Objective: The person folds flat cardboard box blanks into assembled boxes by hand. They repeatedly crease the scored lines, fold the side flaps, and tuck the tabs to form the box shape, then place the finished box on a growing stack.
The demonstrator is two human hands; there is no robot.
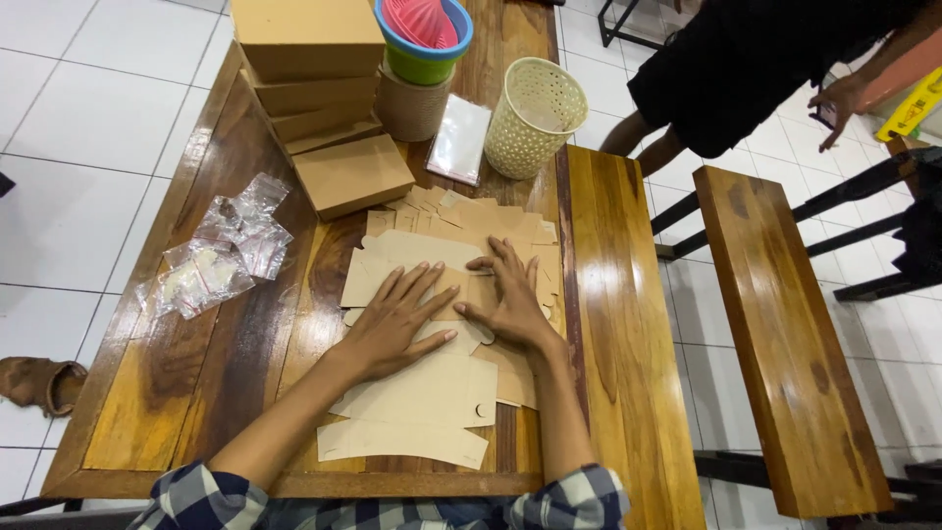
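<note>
Both my hands lie flat on a flat-cut brown cardboard box blank (417, 257) in the middle of the wooden table (211, 383). My left hand (394, 321) presses on it with fingers spread. Beside it, my right hand (508, 295) also presses down, fingers apart. More flat blanks (471, 214) are fanned out behind the hands, and others (417, 393) lie nearer to me, under my forearms. Neither hand grips anything.
Folded brown boxes (319, 79) are stacked at the back left. Small clear plastic bags (221, 260) lie left. A cream perforated basket (532, 116), stacked cups (420, 69) and a clear packet (458, 139) stand behind. A wooden bench (785, 334) runs right; another person (746, 69) stands beyond.
</note>
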